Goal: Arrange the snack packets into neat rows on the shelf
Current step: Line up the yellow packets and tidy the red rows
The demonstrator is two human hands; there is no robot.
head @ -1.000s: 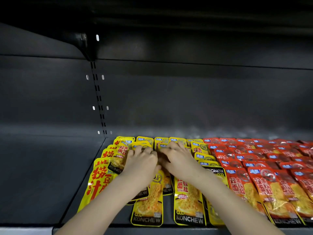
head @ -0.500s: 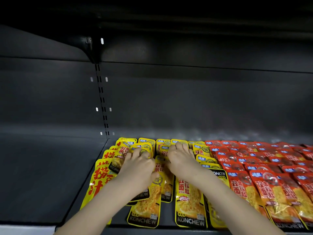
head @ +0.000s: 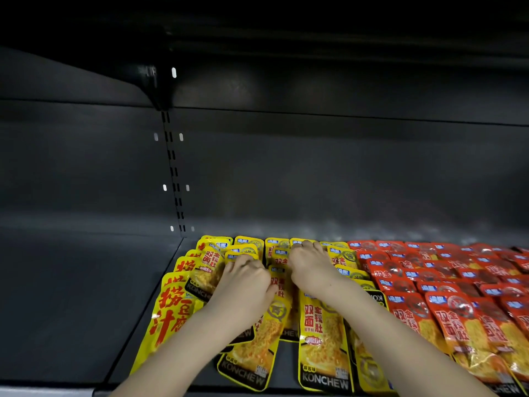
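snack packets (head: 322, 333) are looking light, soft and slippery, so the left hand (head: 246, 282) and right hand (head: 312, 267) are curling their grip over the top edges.

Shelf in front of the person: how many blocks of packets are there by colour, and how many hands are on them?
Blocks of yellow packets: 1
Blocks of red packets: 1
Hands on the yellow block: 2 (left hand, right hand)
Total: 4
Single packets overlap too much to count.
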